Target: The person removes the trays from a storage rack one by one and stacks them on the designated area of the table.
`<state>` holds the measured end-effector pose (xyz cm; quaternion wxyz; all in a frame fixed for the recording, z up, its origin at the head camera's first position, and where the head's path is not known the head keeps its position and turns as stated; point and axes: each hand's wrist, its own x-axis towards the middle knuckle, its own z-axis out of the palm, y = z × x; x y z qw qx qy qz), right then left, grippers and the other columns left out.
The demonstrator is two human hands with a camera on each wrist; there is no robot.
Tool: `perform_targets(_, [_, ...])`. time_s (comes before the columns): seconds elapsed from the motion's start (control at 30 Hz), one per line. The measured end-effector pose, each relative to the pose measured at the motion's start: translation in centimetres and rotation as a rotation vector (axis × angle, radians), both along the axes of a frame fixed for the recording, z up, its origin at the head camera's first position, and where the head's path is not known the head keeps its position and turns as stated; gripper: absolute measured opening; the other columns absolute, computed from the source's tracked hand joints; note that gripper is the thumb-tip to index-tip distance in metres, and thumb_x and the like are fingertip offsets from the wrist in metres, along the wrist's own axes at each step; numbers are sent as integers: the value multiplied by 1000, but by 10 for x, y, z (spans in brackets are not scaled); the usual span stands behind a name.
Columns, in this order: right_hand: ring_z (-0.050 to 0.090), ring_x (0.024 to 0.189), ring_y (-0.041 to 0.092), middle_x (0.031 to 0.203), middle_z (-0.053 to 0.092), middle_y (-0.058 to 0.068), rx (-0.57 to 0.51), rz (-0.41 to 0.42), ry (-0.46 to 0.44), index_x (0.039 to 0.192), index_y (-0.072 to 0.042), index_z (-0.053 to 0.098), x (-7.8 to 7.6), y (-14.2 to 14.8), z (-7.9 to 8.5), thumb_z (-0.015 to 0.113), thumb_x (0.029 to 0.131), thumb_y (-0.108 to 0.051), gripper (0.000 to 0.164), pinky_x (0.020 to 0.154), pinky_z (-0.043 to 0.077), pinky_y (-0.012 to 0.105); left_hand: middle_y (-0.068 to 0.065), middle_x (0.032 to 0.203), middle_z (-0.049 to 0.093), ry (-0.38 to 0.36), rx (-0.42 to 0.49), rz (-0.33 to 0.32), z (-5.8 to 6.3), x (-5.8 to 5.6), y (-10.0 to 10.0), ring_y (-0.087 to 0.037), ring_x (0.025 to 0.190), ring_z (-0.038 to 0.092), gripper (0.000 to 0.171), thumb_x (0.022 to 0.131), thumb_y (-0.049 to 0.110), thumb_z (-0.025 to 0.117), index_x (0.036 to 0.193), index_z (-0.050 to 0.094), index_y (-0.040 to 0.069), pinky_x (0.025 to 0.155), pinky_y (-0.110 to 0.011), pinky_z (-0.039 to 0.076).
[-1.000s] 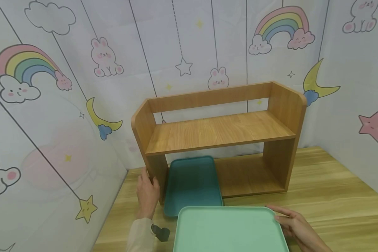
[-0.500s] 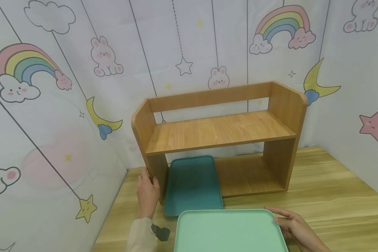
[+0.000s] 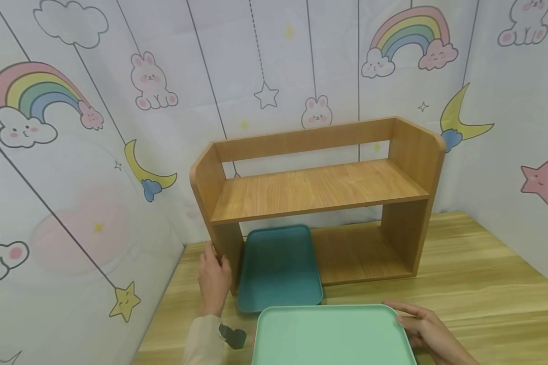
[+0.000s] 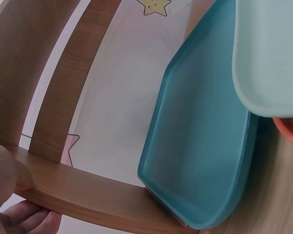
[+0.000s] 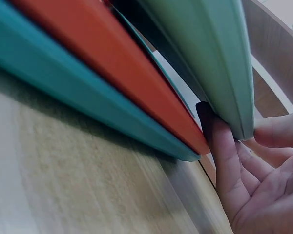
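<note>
My left hand (image 3: 214, 281) grips the left side panel of a two-tier wooden desk shelf (image 3: 319, 187); in the left wrist view the thumb and fingers lie on opposite faces of that panel (image 4: 102, 195). A teal tray (image 3: 280, 268) lies in the shelf's lower left, its front end sticking out. At the front, my right hand (image 3: 431, 327) holds a light green tray (image 3: 333, 334) by its right corner, thumb on the rim and fingers beneath. The right wrist view shows this tray raised over a red tray (image 5: 127, 78), which sits on another teal one (image 5: 78, 92).
Wood-grain tabletop (image 3: 484, 284) surrounds the shelf. Behind and beside it hang white cloth walls (image 3: 265, 56) printed with rainbows, rabbits and stars. A dark band-like object (image 3: 233, 337) is at the left wrist.
The light green tray and my right hand have shifted slightly down in the head view, toward the person. My left hand, the shelf and the teal tray in it stay put.
</note>
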<state>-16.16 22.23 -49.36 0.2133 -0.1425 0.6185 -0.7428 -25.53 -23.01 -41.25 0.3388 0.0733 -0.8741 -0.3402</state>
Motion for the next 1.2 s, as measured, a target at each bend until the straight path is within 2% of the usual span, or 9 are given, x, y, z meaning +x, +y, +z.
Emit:
perform_targets(0.27, [66,104,22,122,66,-2,43,13,43,145,-3,36,-1,-2,3,41,102,-15,45,83,54,41,-27,106,56,-12,-11,2,0,0,0,-43,95,59,44,91,6,54,133,41,2,77,-54,48])
perform_targets(0.47, [67,98,17,118,66,2,197,-108,57,142,4,37,-3,-8,9,50,98,-21,52,80,54,36,-27,106,56,-28,-8,6,0,1,0,-43,94,58,45,91,6,54,134,41,2,78,-54,47])
perform_targets(0.6, [60,90,9,119,64,5,352,-219,69,139,2,44,-4,-13,12,57,93,-22,53,75,51,29,-26,105,56,-35,-9,7,-1,0,0,-43,93,58,45,91,6,54,134,41,2,77,-54,47])
perform_targets(0.7, [57,90,8,124,63,8,417,-258,70,137,0,48,-4,-15,12,60,91,-21,52,74,48,27,-26,105,56,-32,-12,5,-1,0,0,-43,93,58,45,91,7,54,133,41,2,77,-54,46])
perform_targets(0.97, [58,106,16,132,57,19,483,-269,95,134,0,52,-6,-15,12,61,90,-19,48,81,51,36,-27,105,57,-17,-20,6,0,-1,-1,-43,92,59,44,90,6,55,132,42,3,75,-54,47])
perform_targets(1.07, [59,103,16,129,59,18,503,-279,96,132,-1,54,-6,-16,12,61,89,-17,47,79,50,35,-27,105,57,-14,-24,7,0,-1,-1,-43,92,59,43,90,6,55,131,42,3,75,-54,47])
perform_targets(1.2, [57,90,11,120,64,14,541,-299,113,130,-1,57,-6,-18,12,62,87,-14,45,72,48,29,-27,103,57,-3,-30,9,-1,-1,-1,-43,91,59,43,90,6,56,130,43,3,74,-54,47])
